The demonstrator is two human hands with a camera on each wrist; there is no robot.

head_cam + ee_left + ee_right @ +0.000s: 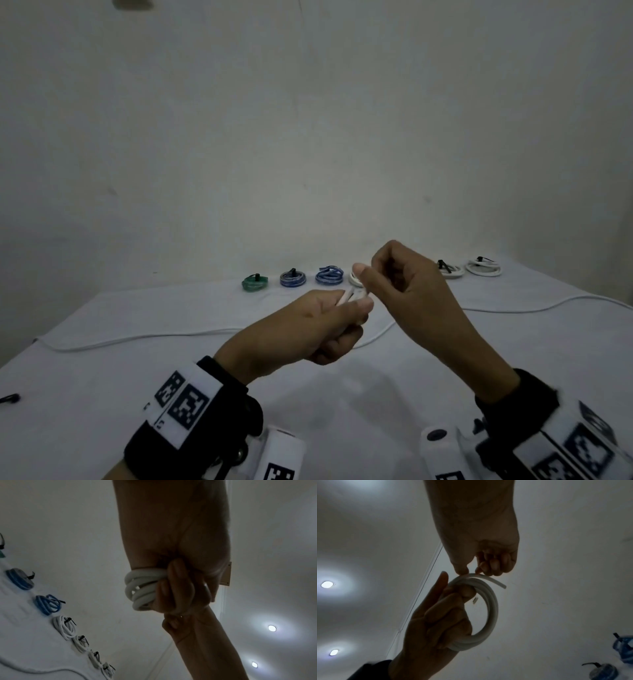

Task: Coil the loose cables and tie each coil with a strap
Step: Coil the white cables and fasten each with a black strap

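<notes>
Mid-frame in the head view, left hand [318, 325] curled around a white cable coil [481, 616], fingers closed over several loops, held above the white table [102, 394]. In the right wrist view, coil hanging as a round ring at centre frame, left thumb and fingers wrapped over its left side. Right hand [407, 284] just right of the left, thumb and forefinger pinching the cable's free end [493, 580] at the top of the coil, remaining fingers curled in. In the left wrist view, looped strands bunched at centre, bulging out left of the clenched left fingers [176, 588]. Along the far table edge, a row of finished coils, each with a dark strap: green coil [255, 282] at the left, then two blue coils [293, 278] [329, 275], then white coils [483, 267] toward the right, one partly hidden behind the right hand. Across the table below the hands, a loose white cable [137, 339] running from the left edge toward the centre and on past the right edge. At the far lower left of the head view, a small dark strap [10, 398] lying on the table. Marker-tagged wristbands [185, 401] at the bottom of the frame.
</notes>
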